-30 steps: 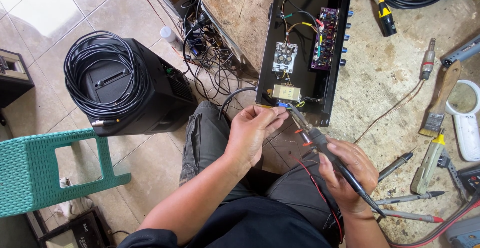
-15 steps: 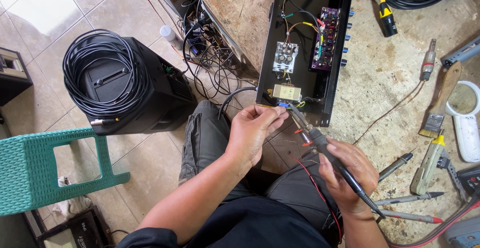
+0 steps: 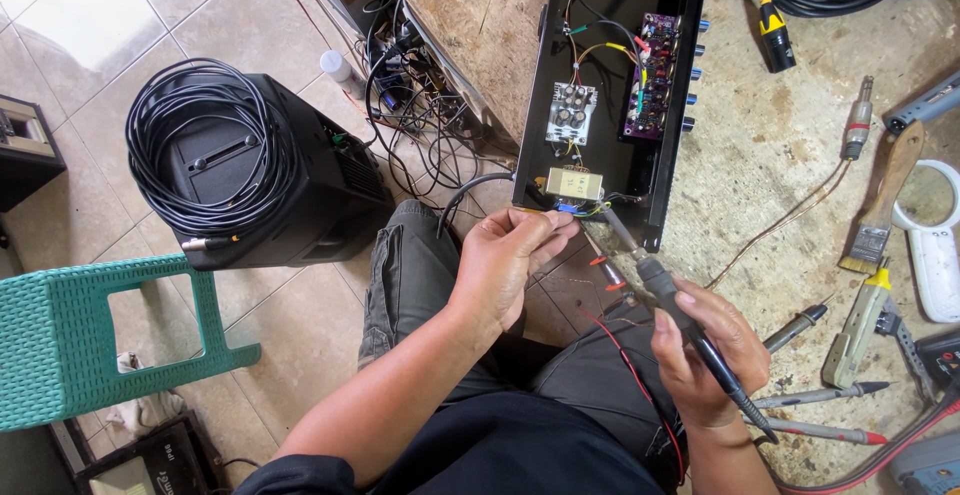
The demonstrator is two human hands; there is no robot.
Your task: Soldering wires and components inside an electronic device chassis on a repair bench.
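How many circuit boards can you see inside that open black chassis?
2. A white board with dark capacitors sits left of centre in the open black metal chassis; a purple board lies along its right side. Wires may hide more at the top.

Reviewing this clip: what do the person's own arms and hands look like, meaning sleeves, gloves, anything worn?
Both hands are bare: the left hand and the right hand wear no gloves, and no rings or watch show. The forearms are uncovered to about the elbow. A dark sleeve edge shows at the left elbow, at the frame's bottom; the right arm's sleeve is out of view.
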